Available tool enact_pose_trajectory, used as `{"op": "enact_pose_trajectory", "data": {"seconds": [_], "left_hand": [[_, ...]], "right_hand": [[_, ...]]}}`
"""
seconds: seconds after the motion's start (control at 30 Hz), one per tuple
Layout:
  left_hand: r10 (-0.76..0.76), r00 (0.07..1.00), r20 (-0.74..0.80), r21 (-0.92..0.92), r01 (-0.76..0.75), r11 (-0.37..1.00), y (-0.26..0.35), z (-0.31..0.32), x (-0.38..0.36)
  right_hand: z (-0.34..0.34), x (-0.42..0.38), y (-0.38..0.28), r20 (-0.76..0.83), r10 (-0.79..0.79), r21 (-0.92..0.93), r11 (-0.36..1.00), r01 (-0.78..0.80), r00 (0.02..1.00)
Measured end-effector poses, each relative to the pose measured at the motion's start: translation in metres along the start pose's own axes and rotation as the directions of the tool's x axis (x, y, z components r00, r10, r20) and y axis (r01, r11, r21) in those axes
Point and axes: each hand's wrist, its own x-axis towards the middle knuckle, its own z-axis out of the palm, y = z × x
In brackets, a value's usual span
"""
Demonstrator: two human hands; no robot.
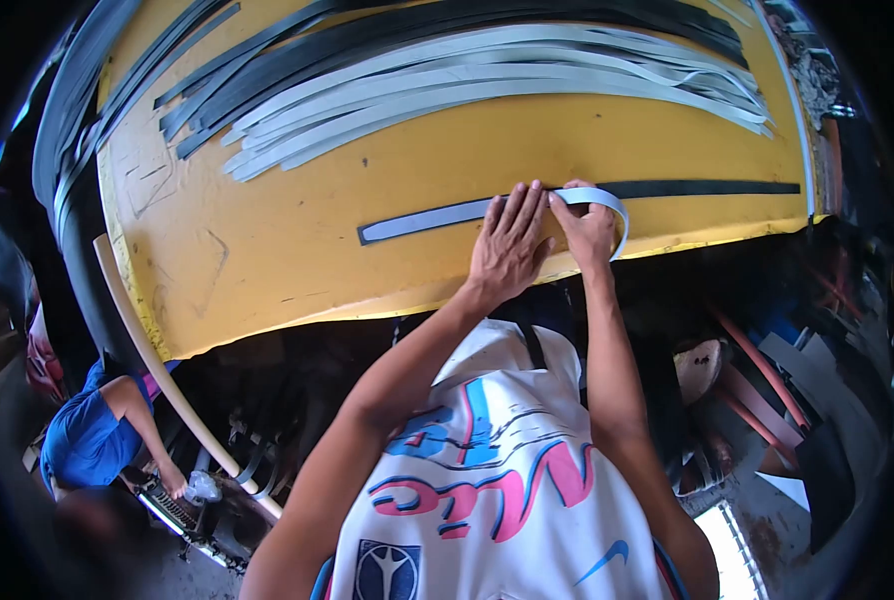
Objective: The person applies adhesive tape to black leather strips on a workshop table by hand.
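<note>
A long black strip (707,188) lies along the near side of the yellow tabletop. On its left part rests a narrower white strip (427,221), flat against the black one. My left hand (510,242) is stretched out flat, fingertips pressing on the white strip. Just to the right, my right hand (589,232) pinches the same white strip between thumb and fingers. From there its free end curls up and back over my right hand in a loop. What the curled fingers of my right hand touch underneath is hidden.
Bundles of white strips (507,72) and black strips (367,50) lie across the far side of the yellow table (267,255). A pale tube (157,365) runs past the left corner. At lower left, a person in blue (92,430) bends over a machine.
</note>
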Motion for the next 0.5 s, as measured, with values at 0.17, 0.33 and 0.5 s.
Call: {"op": "enact_pose_trajectory", "data": {"seconds": [0.17,0.33,0.5], "left_hand": [[-0.186,0.981,0.048,0.004,0.186,0.982,-0.028,-0.044,-0.043],[-0.418,0.908,0.022,0.328,0.388,0.861,-0.078,-0.087,-0.122],[-0.461,0.886,-0.048,0.384,0.442,0.810,-0.057,-0.088,-0.112]], "right_hand": [[-0.004,-0.001,-0.008,0.053,0.101,0.034,0.994,-0.103,0.993],[0.002,-0.001,-0.001,0.011,0.080,0.116,0.990,-0.081,0.997],[0.002,-0.002,-0.003,0.010,0.064,0.075,0.995,-0.064,0.998]]}}
